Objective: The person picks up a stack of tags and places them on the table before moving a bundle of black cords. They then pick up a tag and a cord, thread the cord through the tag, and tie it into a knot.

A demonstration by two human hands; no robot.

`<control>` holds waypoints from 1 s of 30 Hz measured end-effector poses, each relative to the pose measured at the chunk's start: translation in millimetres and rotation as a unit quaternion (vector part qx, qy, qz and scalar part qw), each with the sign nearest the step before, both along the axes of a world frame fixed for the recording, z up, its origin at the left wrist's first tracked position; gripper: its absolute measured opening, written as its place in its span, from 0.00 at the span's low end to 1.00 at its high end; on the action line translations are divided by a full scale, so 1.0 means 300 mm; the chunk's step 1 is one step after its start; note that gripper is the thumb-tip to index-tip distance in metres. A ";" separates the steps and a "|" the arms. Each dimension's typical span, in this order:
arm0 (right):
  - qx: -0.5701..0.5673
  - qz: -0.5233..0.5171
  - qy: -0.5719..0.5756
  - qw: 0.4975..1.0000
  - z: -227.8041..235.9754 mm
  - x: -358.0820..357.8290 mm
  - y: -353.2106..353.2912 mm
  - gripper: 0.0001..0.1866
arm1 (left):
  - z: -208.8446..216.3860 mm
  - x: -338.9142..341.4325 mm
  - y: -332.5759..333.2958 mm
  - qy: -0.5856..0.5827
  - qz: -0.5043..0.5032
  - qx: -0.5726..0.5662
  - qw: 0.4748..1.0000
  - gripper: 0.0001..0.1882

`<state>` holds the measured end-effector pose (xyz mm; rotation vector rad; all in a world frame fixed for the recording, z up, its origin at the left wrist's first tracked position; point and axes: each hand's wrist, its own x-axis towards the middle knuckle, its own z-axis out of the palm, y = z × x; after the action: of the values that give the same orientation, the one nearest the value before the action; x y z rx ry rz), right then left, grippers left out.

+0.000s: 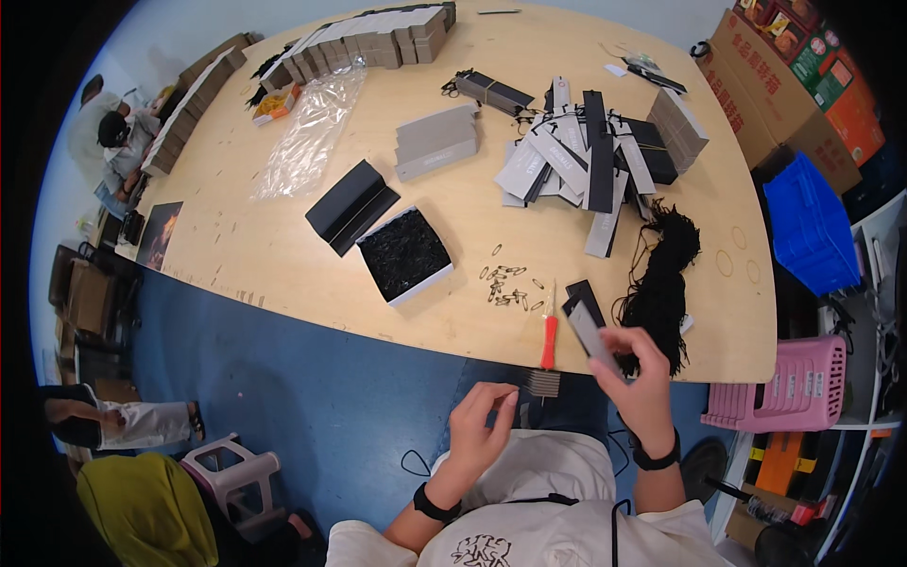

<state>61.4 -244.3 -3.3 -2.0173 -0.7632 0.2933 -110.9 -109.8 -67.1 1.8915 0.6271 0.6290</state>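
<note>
My right hand (638, 373) is closed on a narrow grey and black card tag (592, 335), held tilted above the table's near edge. Just behind it lies a black strip (584, 300). My left hand (480, 430) hovers short of the edge, thumb and fingers pinched; what they hold, if anything, is too small to name. Beside its fingertips is a small stack of thin grey-brown pieces (543, 383). A red-handled pointed tool (549, 340) lies on the tabletop, close to several scattered small dark loops (507, 288). To the right rests a bundle of black cords (664, 274).
An open box of small black pieces (404, 253) stands beside a black folded box (351, 206). Farther back are piled tags (567, 161), grey card stacks (436, 142) and clear plastic (312, 132). A blue crate (811, 222) and pink basket (779, 387) flank the right edge.
</note>
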 end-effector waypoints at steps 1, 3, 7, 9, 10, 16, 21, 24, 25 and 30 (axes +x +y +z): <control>0.054 0.060 0.109 0.991 0.013 -0.012 -0.011 0.19 | 0.038 0.006 0.000 -0.028 -0.017 -0.028 0.999 0.07; 0.087 0.102 0.193 0.972 0.015 -0.040 -0.029 0.20 | 0.090 0.028 -0.006 -0.056 -0.038 -0.058 0.996 0.11; 0.119 0.187 0.266 0.938 -0.013 -0.100 -0.031 0.22 | 0.122 0.035 -0.008 -0.117 -0.103 -0.248 0.956 0.24; 0.113 0.188 0.243 0.945 -0.027 -0.114 -0.028 0.23 | 0.102 0.030 -0.008 -0.116 -0.123 -0.286 0.943 0.27; 0.106 0.193 0.202 0.954 -0.037 -0.116 -0.028 0.24 | 0.087 0.023 -0.010 -0.129 -0.125 -0.309 0.934 0.27; 0.097 0.184 0.109 0.972 -0.032 -0.148 -0.026 0.22 | 0.074 -0.002 -0.009 -0.118 -0.159 -0.326 0.924 0.28; 0.090 0.164 0.201 0.962 -0.057 -0.167 -0.091 0.17 | 0.036 -0.041 -0.004 -0.110 -0.222 -0.371 0.895 0.26; 0.035 0.164 0.240 0.956 -0.114 -0.159 -0.131 0.13 | 0.023 -0.062 -0.019 -0.044 -0.235 -0.378 0.894 0.22; -0.002 0.167 0.230 0.959 -0.125 -0.159 -0.138 0.11 | 0.013 -0.070 -0.024 0.029 -0.221 -0.314 0.923 0.18; -0.021 0.136 0.191 0.972 -0.219 -0.178 -0.146 0.09 | 0.002 -0.038 -0.062 0.092 -0.141 -0.060 0.984 0.09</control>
<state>8.1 -288.0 -69.0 -1.8137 -0.7865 0.8367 -122.3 -128.3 -66.6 1.8914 0.4896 0.2304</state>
